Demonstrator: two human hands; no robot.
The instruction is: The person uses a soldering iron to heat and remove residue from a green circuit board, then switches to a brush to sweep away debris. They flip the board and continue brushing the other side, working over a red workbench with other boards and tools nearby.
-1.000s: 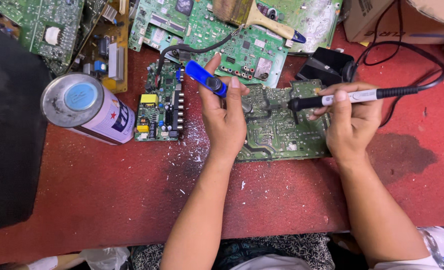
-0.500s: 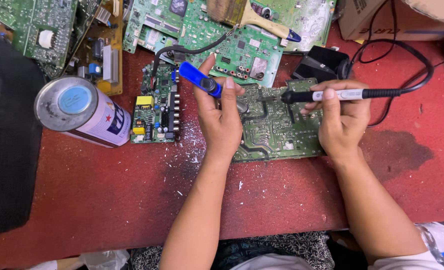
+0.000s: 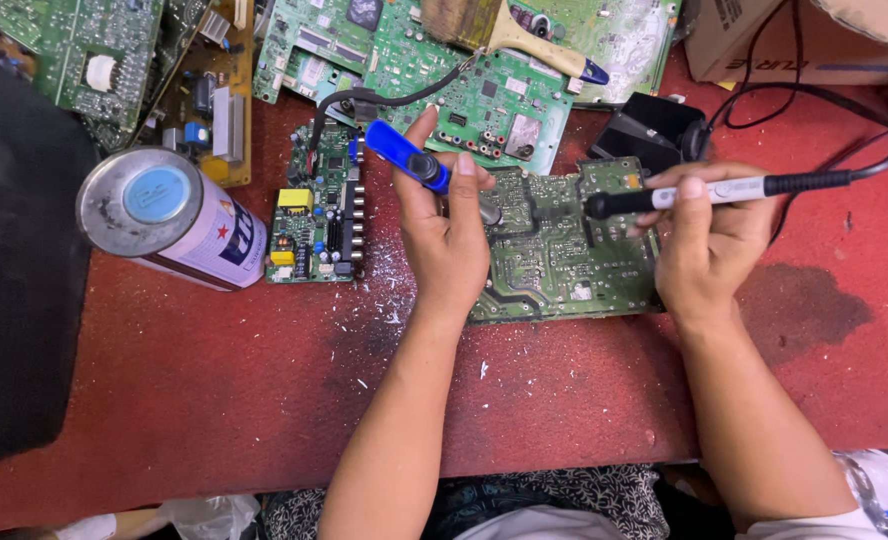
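Observation:
My left hand [image 3: 446, 238] grips a blue desoldering pump [image 3: 404, 157], its tip pressed down on the left part of a green circuit board [image 3: 564, 262] lying solder side up on the red table. My right hand [image 3: 709, 235] holds a soldering iron [image 3: 724, 190] with a white and black handle, lying almost level and pointing left. Its dark tip rests over the middle of the same board. The iron's black cable [image 3: 844, 110] loops off to the upper right.
A spray can [image 3: 169, 220] lies on its side at the left. A small populated board [image 3: 319, 215] sits between can and hand. More boards [image 3: 414, 60], a paintbrush [image 3: 509, 30], a black stand [image 3: 654, 125] and a cardboard box [image 3: 794, 40] crowd the far edge. A dark object [image 3: 14, 300] covers the left.
Both hands stay on the board with the pump and iron in much the same pose. The view has shifted slightly, so everything sits a little lower in frame.

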